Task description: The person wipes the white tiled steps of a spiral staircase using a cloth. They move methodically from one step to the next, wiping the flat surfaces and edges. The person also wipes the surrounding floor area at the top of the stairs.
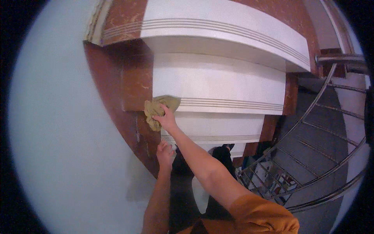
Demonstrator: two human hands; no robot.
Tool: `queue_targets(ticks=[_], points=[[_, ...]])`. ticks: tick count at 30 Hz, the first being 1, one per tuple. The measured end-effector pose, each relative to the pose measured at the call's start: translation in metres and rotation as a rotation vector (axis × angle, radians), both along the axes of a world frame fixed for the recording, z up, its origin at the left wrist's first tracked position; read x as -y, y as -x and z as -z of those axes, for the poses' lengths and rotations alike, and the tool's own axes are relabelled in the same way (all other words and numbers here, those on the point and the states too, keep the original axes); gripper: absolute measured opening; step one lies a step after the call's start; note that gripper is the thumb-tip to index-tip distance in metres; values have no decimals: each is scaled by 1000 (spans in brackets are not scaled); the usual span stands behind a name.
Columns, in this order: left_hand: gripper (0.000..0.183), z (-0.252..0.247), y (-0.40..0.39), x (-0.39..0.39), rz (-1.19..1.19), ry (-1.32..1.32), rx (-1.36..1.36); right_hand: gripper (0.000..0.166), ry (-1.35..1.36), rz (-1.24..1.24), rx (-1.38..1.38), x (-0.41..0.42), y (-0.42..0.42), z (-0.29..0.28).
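A crumpled olive-yellow cloth (153,109) is gripped in my right hand (168,119). It lies at the left end of a white stair tread (219,84), over the grooved front edge where white meets the red-brown marble-patterned side (137,84). One flap of the cloth spreads rightward over the grooves. Lower down, my left hand (165,150) is empty, its fingers loosely bent and somewhat apart. It hovers near the red-brown skirting (143,146) by the wall, close to my knee; I cannot tell whether it touches anything.
Above is another white step (219,29) with a grooved nosing. A pale wall (67,117) bounds the left side. Along the right runs a metal railing (309,112) with bars, and several blurred items (280,181) lie far below. My dark-trousered legs (182,187) stand on lower steps.
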State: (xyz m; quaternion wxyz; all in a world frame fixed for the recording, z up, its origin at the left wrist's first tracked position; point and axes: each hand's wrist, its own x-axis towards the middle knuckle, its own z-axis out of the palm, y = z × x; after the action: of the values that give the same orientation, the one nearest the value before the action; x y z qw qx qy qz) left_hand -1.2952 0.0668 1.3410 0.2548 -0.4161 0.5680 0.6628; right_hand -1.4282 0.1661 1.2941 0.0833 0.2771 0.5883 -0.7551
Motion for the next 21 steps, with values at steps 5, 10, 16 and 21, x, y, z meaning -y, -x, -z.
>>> queue_targets(ticks=[5,10,16,21], points=[[47,-34,30,32,1,37,-74,42,992,227,-1,-4,26,-82],[48,-51,62,52,29,-27,-172,52,427,340,-259,-123,82,-158],[46,-48,103,23,258,77,-378,69,-901,-143,-617,-166,219,-211],[50,-121,231,-24,549,366,-829,59,-1006,-428,-549,-165,239,-205]])
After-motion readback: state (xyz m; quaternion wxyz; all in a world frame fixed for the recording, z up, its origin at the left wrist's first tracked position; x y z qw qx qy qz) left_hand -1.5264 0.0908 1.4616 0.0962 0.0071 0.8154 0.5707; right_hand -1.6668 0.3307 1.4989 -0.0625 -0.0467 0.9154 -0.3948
